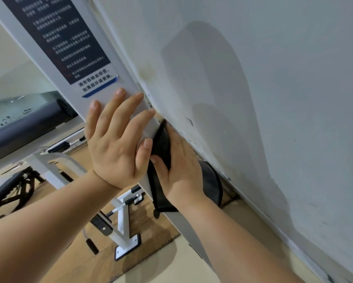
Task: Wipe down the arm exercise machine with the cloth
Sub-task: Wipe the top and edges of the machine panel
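A dark cloth is pressed by the right hand onto the right flank of the arm exercise machine, close beside the wall, with a fold pinched under the thumb. The left hand is laid flat on the near face, fingers straight. The cloth is judged soft, light and limp, and best kept bunched in the palm

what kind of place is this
Most likely a gym: a white machine upright with an instruction label, a black padded roller behind it, and a white steel equipment frame on the wooden floor. The right hand holds a dark cloth against the upright.
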